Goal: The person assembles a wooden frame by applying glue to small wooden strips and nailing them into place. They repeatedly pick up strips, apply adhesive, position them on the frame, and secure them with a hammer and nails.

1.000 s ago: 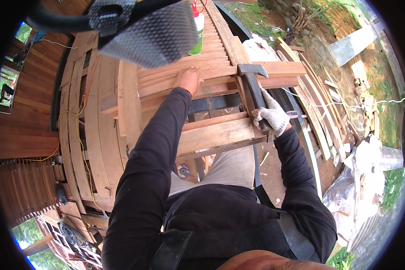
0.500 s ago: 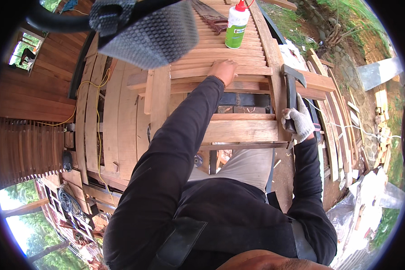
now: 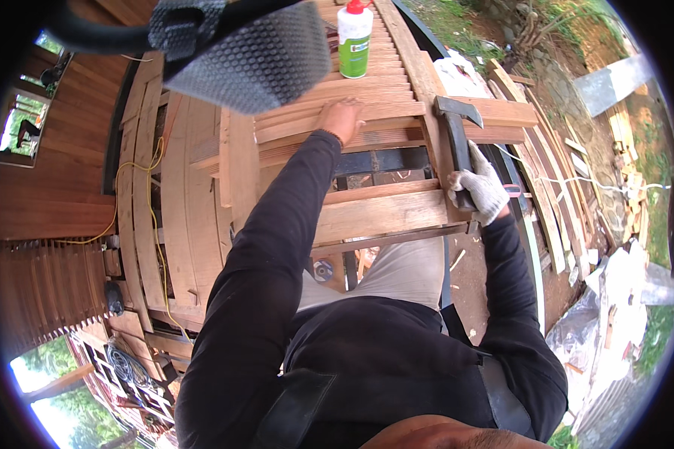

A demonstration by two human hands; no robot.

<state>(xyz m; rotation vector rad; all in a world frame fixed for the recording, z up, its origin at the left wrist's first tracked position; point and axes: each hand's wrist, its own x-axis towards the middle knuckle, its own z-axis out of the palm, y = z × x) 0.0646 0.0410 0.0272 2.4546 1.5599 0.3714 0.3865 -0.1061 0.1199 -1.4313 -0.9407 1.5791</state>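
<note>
My bare left hand (image 3: 341, 120) rests at the near end of a row of wooden slats. Its fingers curl over the nearest wooden slat (image 3: 393, 112), and the thumb side faces right. A knit glove covers my right hand (image 3: 484, 188), which is wrapped around the dark handle of a hammer (image 3: 459, 142). The hammer lies along the right side rail of the wooden frame, its head pointing away from me and its curved claw to the right. Beyond my left hand, a white and green glue bottle (image 3: 354, 45) with a red cap stands upright on the slats.
A pale board (image 3: 382, 215) crosses the frame close to my legs. Long planks (image 3: 180, 202) and a yellow cord (image 3: 157, 157) lie to the left. Loose timber (image 3: 535, 150) and plastic sheeting (image 3: 584, 329) are on the right. A grey textured object (image 3: 254, 60) blocks the upper left.
The view has turned slightly, so frame, bottle and hammer appear further left. My left hand stays at the slats, and my right hand keeps its hold on the hammer.
</note>
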